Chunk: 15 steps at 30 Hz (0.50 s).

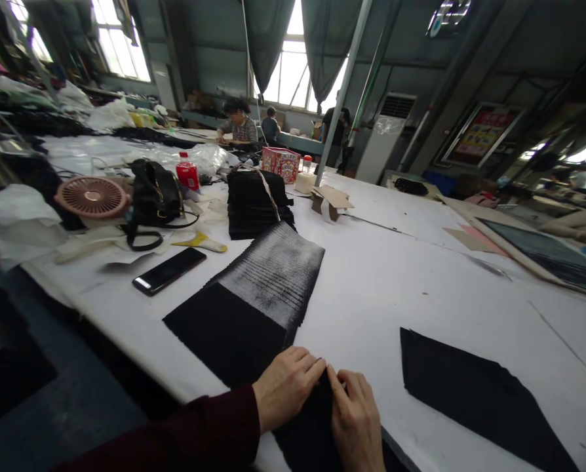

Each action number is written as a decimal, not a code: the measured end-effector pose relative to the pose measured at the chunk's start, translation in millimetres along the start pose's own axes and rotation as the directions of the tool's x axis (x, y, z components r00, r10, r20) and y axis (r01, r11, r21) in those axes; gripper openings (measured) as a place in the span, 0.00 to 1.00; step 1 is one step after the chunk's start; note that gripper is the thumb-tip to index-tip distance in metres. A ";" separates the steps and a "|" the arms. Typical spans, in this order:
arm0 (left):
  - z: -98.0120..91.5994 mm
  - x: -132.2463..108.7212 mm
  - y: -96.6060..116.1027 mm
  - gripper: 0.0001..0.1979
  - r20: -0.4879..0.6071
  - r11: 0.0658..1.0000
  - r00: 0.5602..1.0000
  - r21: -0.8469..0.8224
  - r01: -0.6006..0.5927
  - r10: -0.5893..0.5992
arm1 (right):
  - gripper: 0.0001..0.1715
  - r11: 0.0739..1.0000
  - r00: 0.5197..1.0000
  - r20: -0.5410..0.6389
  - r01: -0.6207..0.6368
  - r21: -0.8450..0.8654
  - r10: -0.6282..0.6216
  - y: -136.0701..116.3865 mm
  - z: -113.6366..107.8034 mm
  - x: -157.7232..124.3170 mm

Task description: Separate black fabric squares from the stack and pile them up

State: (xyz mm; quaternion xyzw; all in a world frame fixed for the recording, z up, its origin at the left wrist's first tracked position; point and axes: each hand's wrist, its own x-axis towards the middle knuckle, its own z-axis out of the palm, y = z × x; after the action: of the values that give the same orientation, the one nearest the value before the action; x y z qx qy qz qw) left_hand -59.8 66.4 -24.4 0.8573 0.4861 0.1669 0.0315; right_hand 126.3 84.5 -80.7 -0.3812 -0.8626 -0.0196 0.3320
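My left hand (289, 387) is closed on a black fabric piece (305, 429) at the table's front edge, thumb and fingers pinching its top edge. Close beside it, my right hand (356, 413) pinches the same fabric, and the fingertips of both hands nearly meet. Just beyond lies a fanned stack of black fabric pieces (229, 328), its far part whitish and striped with overlapping edges. Another black fabric piece (480, 393) lies flat on the table to the right.
Left of the stack are a phone (169, 270), a yellow-and-white tool (200, 241), a black bag (156, 193) and a pink fan (92, 196). Behind it stand a tied black fabric bundle (256, 203), a red bottle (187, 172) and cardboard (331, 198). Several people work at the back.
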 end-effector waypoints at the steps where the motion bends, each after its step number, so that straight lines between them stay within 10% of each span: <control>1: 1.6 -0.2 -0.5 0.14 -0.013 1.000 1.000 0.002 -0.004 0.004 | 0.22 1.000 1.000 0.000 0.013 -0.014 -0.013 -0.2 -0.2 0.7; 15: 11.6 -5.5 -4.8 0.19 -0.036 1.000 0.999 0.000 0.014 -0.014 | 0.27 0.985 0.989 0.011 0.147 -0.087 -0.147 10.5 5.1 1.6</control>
State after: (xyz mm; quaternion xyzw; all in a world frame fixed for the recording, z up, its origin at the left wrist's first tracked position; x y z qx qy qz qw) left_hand -62.7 65.6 -37.8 0.8507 0.4927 0.1818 0.0238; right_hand 129.6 94.4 -86.0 -0.3307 -0.8875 -0.0810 0.3105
